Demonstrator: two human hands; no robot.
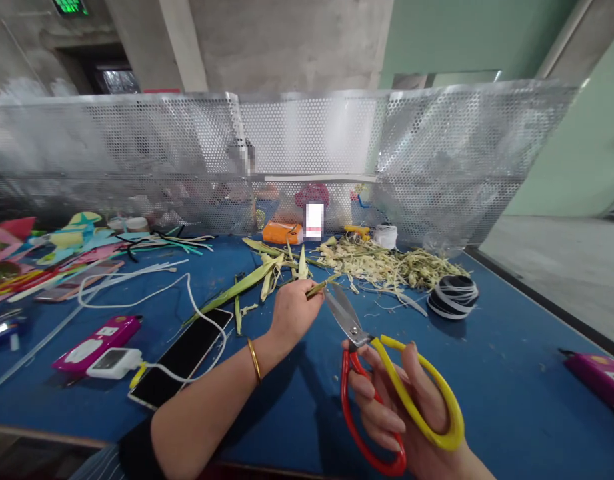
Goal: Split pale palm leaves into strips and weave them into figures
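My left hand (293,312) is closed in a pinch on a thin green-yellow leaf strip (321,287), held just above the blue table (507,373). My right hand (404,413) grips a pair of scissors (387,373) with one red and one yellow handle. Their steel blades (343,310) point up-left and touch the end of the strip by my left fingers. A gold bangle (255,361) sits on my left wrist.
Long green leaves (247,283) and a heap of dry shreds (387,263) lie behind my hands. A phone (184,357) on a white cable, a pink device (97,340), a tape roll (453,295), an orange box (283,233) and coloured paper shapes (61,243) lie around. A perforated metal screen (307,153) closes the back.
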